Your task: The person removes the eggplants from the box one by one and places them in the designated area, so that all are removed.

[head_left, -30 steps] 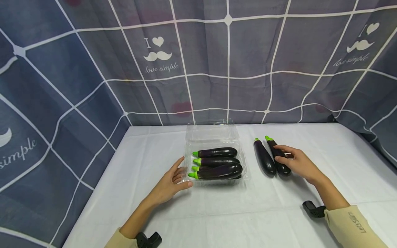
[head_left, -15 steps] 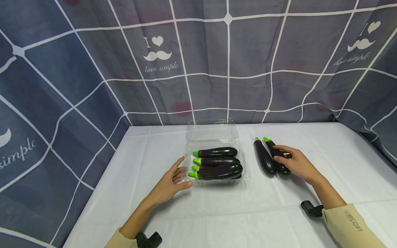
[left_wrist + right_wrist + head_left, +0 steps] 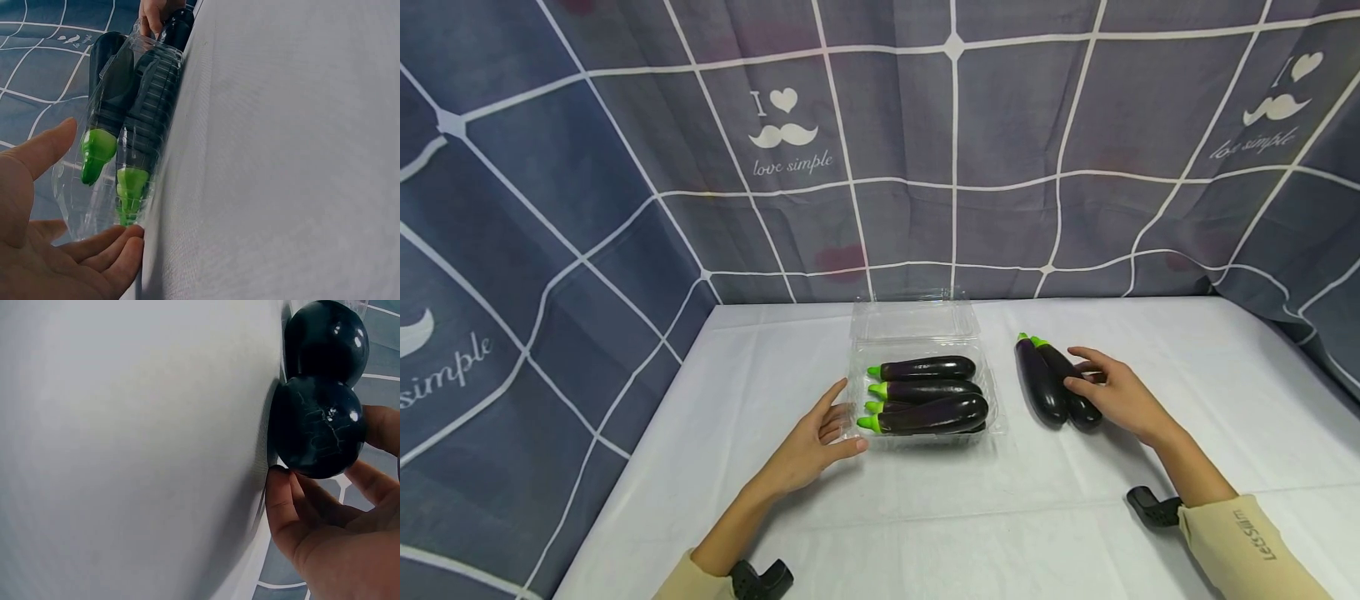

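A clear plastic clamshell box [image 3: 857, 350] holds several dark purple eggplants [image 3: 932, 412] with green stems, lying crosswise. Beside its left wall is my left hand [image 3: 808, 450], thumb and fingers spread; in the left wrist view the fingertips [image 3: 128, 240] reach the box's lower end. To the right of the box, two more eggplants lie side by side on the white cloth, a left one [image 3: 1039, 383] and a right one [image 3: 1067, 379]. My right hand [image 3: 1120, 400] touches the right eggplant, its thumb over the side and its fingers loosely bent next to it.
The box's transparent lid [image 3: 913, 318] lies folded back behind it. A grey checked curtain [image 3: 895, 225] hangs along the back and both sides of the table. Black wrist mounts [image 3: 1153, 507] sit by both sleeves.
The right eggplant's stem end has swung left until it lies against the left eggplant. My right hand has shifted slightly, its index finger now off the eggplant. The left hand stays put.
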`<state>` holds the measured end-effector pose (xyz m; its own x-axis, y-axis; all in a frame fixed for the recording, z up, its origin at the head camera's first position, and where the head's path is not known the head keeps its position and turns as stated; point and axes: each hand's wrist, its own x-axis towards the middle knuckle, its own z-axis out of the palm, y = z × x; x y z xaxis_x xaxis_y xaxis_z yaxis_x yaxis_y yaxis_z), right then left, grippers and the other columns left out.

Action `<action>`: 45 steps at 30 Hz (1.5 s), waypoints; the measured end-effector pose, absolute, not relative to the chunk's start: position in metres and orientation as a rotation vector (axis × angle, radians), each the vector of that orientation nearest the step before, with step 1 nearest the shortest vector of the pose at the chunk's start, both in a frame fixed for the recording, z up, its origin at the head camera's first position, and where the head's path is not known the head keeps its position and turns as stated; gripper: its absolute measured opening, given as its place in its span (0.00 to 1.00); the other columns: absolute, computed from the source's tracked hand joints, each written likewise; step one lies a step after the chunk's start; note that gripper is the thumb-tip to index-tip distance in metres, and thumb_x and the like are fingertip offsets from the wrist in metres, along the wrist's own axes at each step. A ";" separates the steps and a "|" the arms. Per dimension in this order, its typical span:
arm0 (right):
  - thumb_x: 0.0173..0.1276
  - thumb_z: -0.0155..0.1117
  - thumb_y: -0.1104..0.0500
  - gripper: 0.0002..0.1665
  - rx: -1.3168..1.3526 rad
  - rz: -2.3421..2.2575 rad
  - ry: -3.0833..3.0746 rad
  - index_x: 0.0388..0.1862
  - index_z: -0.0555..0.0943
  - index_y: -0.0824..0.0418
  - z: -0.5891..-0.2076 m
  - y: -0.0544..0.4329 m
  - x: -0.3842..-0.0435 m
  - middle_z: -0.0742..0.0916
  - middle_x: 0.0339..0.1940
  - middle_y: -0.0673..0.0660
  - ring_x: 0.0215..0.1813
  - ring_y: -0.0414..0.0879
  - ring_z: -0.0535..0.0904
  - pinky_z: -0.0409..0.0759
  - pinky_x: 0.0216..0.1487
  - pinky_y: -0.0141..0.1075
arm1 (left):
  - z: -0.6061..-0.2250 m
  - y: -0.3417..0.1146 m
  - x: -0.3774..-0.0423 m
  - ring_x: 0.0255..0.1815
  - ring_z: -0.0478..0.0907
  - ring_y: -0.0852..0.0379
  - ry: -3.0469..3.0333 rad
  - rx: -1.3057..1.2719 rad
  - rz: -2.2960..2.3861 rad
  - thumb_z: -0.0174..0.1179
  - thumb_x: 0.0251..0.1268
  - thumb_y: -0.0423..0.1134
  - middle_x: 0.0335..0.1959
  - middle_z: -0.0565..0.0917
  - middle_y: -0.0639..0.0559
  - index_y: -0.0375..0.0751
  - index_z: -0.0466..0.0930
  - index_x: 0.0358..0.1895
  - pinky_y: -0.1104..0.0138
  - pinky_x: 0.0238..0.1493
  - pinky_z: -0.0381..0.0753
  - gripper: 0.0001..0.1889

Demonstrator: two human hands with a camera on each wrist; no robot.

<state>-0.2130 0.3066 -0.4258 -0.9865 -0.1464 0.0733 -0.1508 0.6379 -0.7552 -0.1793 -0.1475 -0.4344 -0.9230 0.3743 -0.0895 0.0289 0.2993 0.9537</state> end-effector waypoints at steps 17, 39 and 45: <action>0.75 0.60 0.57 0.29 0.283 1.266 -2.858 0.69 0.71 0.68 -0.424 0.305 -0.211 0.80 0.55 0.72 0.53 0.58 0.76 0.76 0.43 0.31 | -0.434 -0.148 -0.180 0.74 0.58 0.40 2.272 0.377 1.659 0.70 0.62 0.44 0.74 0.60 0.37 0.53 0.44 0.81 0.56 0.73 0.61 0.51; 0.72 0.63 0.57 0.31 0.284 1.311 -2.843 0.70 0.69 0.67 -0.422 0.306 -0.208 0.76 0.60 0.74 0.59 0.66 0.73 0.75 0.48 0.33 | -0.436 -0.148 -0.182 0.74 0.58 0.40 2.271 0.380 1.656 0.70 0.62 0.43 0.74 0.60 0.38 0.53 0.43 0.81 0.56 0.73 0.61 0.51; 0.72 0.62 0.59 0.33 0.275 1.329 -2.824 0.71 0.67 0.72 -0.415 0.304 -0.203 0.70 0.67 0.76 0.66 0.72 0.64 0.70 0.60 0.64 | -0.436 -0.148 -0.181 0.74 0.58 0.40 2.271 0.384 1.656 0.70 0.62 0.43 0.74 0.60 0.37 0.51 0.43 0.81 0.56 0.73 0.61 0.51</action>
